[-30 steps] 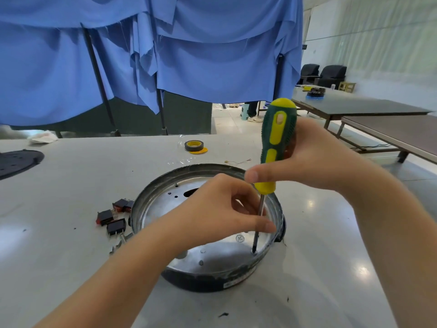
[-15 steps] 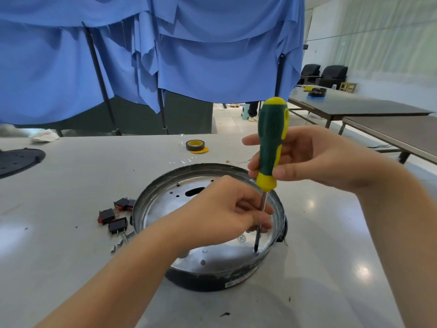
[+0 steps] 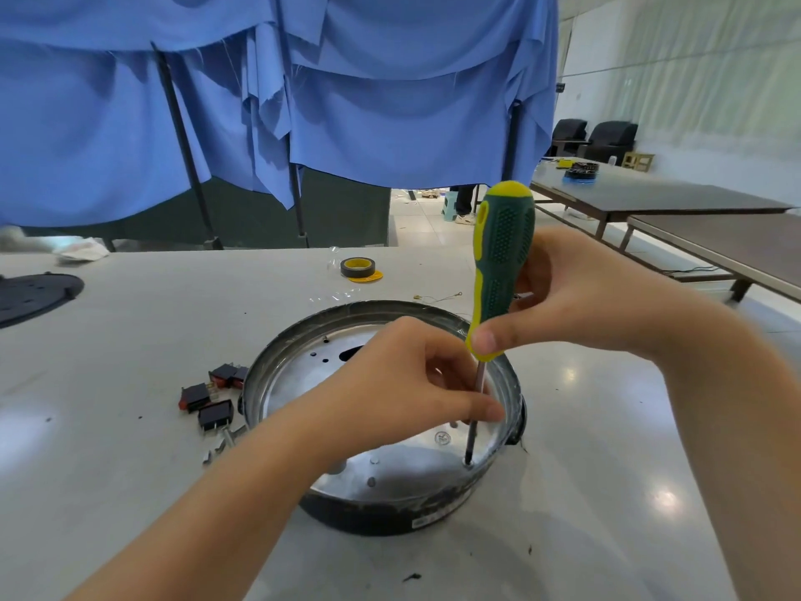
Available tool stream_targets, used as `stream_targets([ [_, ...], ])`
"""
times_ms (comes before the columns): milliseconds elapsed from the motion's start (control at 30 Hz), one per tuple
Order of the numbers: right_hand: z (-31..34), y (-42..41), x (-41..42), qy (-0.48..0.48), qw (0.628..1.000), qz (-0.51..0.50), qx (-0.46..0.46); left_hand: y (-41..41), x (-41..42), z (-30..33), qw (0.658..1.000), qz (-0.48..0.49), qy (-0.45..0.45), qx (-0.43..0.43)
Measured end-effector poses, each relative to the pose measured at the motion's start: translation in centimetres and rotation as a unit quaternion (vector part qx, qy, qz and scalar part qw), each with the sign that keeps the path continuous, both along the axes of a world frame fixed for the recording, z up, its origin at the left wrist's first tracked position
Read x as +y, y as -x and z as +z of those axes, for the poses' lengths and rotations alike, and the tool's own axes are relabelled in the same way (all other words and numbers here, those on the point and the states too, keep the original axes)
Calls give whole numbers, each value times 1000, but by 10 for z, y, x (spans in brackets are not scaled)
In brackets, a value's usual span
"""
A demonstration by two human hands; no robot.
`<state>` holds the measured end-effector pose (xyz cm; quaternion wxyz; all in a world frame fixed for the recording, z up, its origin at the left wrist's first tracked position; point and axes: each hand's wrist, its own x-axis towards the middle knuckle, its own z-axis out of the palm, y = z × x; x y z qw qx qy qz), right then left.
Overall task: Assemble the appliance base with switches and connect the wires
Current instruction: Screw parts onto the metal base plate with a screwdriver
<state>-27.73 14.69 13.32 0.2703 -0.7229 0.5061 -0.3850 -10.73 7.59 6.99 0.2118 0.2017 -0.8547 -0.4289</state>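
The stiff metal appliance base (image 3: pixel 299 370) sat near-centre on the table (image 3: pixel 130 427). The right hand (image 3: pixel 581 297) gripped the screwdriver (image 3: pixel 500 262) by its ribbed, non-slip handle; the left hand (image 3: pixel 403 383) pinched its thin shaft, steadying the tip.

Both forearms come in bare from the near edge of the white table (image 3: pixel 130 340), with no sleeve, cuff, glove, watch or ring showing anywhere up to where they leave sight. The left hand (image 3: pixel 407 383) and the right hand (image 3: pixel 576 305) are bare too, with short, plain nails visible on the thumbs.
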Motion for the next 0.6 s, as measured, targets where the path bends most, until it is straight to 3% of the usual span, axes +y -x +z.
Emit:
stream_targets([
  [167,-2,10,1,-101,984,107,-101,2,1,-2,1000,10,20,-6],
  [267,-3,13,0,-95,986,90,-106,2,1,-1,1000,-7,21,-14],
  [400,-1,9,2,-47,997,14,-59,2,2,-3,999,-20,-40,-19],
  [600,1,-5,1,30,996,-74,41,1,5,-1,997,-33,-59,-36],
])
